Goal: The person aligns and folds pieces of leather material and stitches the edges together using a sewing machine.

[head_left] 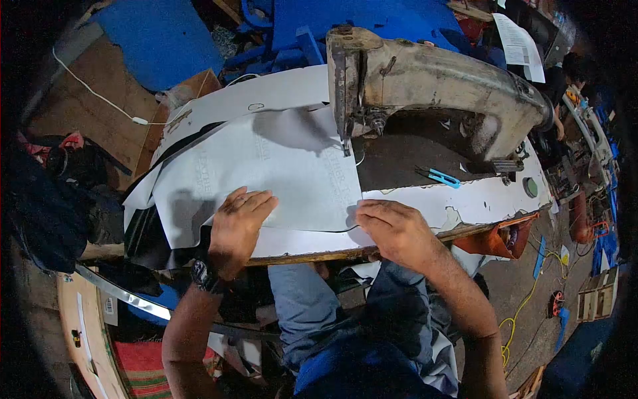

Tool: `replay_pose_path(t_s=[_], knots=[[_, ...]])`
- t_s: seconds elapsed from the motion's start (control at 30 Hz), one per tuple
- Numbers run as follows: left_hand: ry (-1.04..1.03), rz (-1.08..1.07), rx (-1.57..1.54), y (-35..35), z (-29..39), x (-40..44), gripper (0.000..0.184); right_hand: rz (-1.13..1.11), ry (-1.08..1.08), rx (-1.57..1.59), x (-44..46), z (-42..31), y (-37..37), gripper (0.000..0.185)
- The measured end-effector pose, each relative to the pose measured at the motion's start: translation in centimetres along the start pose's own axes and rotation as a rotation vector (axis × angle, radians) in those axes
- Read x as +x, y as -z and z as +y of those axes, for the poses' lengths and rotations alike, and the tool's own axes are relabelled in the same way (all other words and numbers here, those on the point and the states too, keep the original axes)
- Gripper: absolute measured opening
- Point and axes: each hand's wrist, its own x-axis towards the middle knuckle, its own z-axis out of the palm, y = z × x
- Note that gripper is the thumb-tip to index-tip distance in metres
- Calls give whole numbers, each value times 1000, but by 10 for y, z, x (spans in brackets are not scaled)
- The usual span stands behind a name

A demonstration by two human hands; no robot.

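A large white sheet (266, 173) with faint embossed lettering lies on the sewing table, its right edge beside the needle area of a worn sewing machine (438, 76). Black material (149, 233) shows under the sheet at the left. My left hand (240, 223), a dark watch on its wrist, rests on the sheet near the front edge, fingers stretched out and its thumb hidden. At the sheet's front right corner, my right hand (393, 229) has its fingers bent together on the edge. Blue-handled thread snips (442, 177) lie right of the needle, away from both hands.
The machine's arm spans the table's right half. A round green piece (530, 187) sits at the table's right end. An orange pouch (508, 239) hangs below the front edge. Blue sheets (156, 43) fill the back left. A yellow cord (525, 319) crosses the floor at right.
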Motion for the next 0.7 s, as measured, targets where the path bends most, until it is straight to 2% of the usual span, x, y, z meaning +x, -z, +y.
replay_pose_path(t_s=[0.13,0.23,0.33,0.7], knots=[[32,4,-21,0,-2,8,52,-16,-13,-26,6,6,-1,27],[21,9,-37,-6,-12,14,52,22,-5,-14,13,11,-3,27],[-6,33,-26,-8,-17,20,37,61,2,-9,20,16,-4,23],[-13,52,-35,-17,-40,41,35,52,-14,-52,40,35,-14,15]])
